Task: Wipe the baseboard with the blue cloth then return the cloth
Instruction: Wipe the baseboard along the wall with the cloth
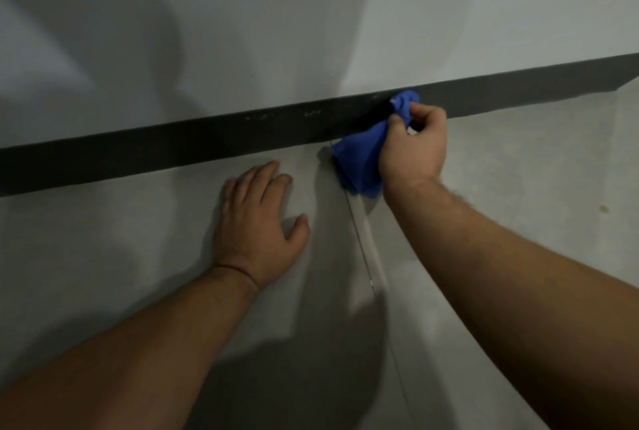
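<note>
- Right now we are working through the wiping step: our right hand is pinching the bunched blue cloth between thumb and curled fingers, and pressing its upper wad against the dark baseboard.
- The cloth is touching the baseboard at its top edge, while its loose lower part is hanging down onto the grey floor, just beside a floor seam.
- Our left hand is lying flat and spread on the floor, holding nothing and apparently bracing us; it is sitting near the baseboard but apart from it.
- Pale dusty specks are showing along the baseboard's top edge to the left of the cloth, so we are judging that the wipe is only partly done.
- Next, we are thinking the cloth needs to slide leftwards along that edge with steady pressure, keeping the wad against the strip, not the white wall.
- Returning the cloth is coming later; we cannot tell where it belongs, since no such place is showing.
</note>
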The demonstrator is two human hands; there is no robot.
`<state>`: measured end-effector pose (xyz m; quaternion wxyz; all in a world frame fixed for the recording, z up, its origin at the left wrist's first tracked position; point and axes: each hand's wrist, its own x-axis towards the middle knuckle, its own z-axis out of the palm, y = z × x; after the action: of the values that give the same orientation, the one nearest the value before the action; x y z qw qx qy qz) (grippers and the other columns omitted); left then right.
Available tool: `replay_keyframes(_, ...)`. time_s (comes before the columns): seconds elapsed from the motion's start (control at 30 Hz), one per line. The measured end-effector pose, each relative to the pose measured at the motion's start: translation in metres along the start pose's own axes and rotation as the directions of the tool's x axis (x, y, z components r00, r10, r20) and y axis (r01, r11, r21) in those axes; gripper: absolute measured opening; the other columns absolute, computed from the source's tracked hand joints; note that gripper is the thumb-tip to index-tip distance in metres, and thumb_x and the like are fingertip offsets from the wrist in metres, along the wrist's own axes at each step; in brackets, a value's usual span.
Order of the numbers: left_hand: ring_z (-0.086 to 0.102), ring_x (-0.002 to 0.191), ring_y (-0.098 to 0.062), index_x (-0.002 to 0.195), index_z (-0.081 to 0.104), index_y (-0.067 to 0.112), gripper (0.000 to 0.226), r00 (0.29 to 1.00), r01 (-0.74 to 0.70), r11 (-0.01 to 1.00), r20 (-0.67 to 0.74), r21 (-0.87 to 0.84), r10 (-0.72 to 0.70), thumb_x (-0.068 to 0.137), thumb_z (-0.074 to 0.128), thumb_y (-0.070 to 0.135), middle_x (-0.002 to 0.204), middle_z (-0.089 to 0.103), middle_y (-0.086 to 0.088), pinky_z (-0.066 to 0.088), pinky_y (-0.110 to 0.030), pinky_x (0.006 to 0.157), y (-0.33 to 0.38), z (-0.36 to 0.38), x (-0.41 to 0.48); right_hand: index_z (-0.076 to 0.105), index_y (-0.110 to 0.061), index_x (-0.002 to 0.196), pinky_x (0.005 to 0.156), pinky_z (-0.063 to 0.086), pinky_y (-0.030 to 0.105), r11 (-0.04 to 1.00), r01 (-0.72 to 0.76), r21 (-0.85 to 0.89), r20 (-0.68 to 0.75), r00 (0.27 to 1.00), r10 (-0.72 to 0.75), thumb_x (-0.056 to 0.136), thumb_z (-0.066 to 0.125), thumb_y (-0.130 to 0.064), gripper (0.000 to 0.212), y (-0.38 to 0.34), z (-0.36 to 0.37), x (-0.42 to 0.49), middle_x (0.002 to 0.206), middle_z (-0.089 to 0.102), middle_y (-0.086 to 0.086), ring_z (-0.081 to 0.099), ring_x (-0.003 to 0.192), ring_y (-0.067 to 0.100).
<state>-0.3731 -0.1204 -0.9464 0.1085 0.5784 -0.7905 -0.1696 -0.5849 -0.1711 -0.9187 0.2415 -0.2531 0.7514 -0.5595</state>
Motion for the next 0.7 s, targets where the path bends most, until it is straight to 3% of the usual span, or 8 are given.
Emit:
replay_keyframes(0.13,0.045,0.138,-0.039,0.138,0.057,0.008,0.066,0.988,0.112,0.994,-0.107,-0.006,-0.112,0.084,0.053,0.047,0.152,0.051,-0.017,0.033,-0.054,0.119,-0.052,-0.021,-0.013,0.055,-0.032,0.093,0.089,0.054,0.024,1.000,0.001,0.019,0.025,1.000,-0.001,0.095,0.064,-0.018,0.017,-0.011,0.018,-0.018,0.097,0.063,-0.016,0.063,0.094,0.001)
replay_keyframes(0.3,0.039,0.143,-0.039,0.142,0.052,0.008,0.069,0.989,0.138,0.986,-0.073,0.090,-0.132,0.085,0.051,0.046,0.156,0.044,-0.017,0.028,-0.057,0.122,-0.069,-0.018,-0.024,0.063,-0.023,0.093,0.083,0.051,0.019,1.000,0.018,-0.002,0.146,0.989,-0.017,0.094,0.066,-0.013,0.011,-0.007,0.046,-0.054,0.091,0.064,-0.015,0.062,0.088,0.001)
replay_keyframes(0.4,0.038,0.143,-0.038,0.143,0.049,0.010,0.070,0.989,0.135,0.982,-0.076,0.131,-0.125,0.085,0.045,0.050,0.156,0.043,-0.016,0.027,-0.057,0.122,-0.071,-0.017,-0.023,0.065,-0.022,0.099,0.088,0.056,0.026,1.000,-0.003,-0.020,0.227,0.974,0.008,0.095,0.067,-0.014,0.008,-0.003,0.050,-0.063,0.096,0.066,-0.013,0.065,0.091,0.003)
replay_keyframes(0.47,0.039,0.143,-0.038,0.142,0.049,0.010,0.070,0.988,0.136,0.981,-0.088,0.140,-0.125,0.085,0.044,0.050,0.156,0.044,-0.016,0.027,-0.057,0.123,-0.073,-0.016,-0.023,0.066,-0.019,0.099,0.090,0.056,0.030,1.000,-0.024,0.010,0.190,0.981,0.022,0.093,0.068,-0.014,0.008,-0.003,0.046,-0.059,0.097,0.070,-0.005,0.068,0.093,0.011)
replay_keyframes(0.6,0.040,0.142,-0.038,0.140,0.051,0.010,0.069,0.987,0.137,0.980,-0.106,0.145,-0.122,0.084,0.045,0.050,0.154,0.046,-0.017,0.026,-0.057,0.123,-0.071,-0.015,-0.023,0.061,-0.016,0.101,0.088,0.055,0.023,0.993,-0.035,0.111,-0.006,0.999,0.035,0.093,0.069,-0.013,0.012,-0.012,0.037,-0.041,0.098,0.068,0.001,0.068,0.095,0.017)
replay_keyframes(0.7,0.040,0.143,-0.038,0.140,0.051,0.010,0.070,0.988,0.135,0.977,-0.099,0.162,-0.120,0.084,0.044,0.050,0.155,0.045,-0.017,0.027,-0.058,0.122,-0.071,-0.017,-0.022,0.060,-0.021,0.097,0.088,0.056,0.025,0.993,-0.051,0.104,-0.001,0.999,0.051,0.092,0.069,-0.013,0.012,-0.018,0.044,-0.046,0.097,0.069,0.002,0.069,0.093,0.016)
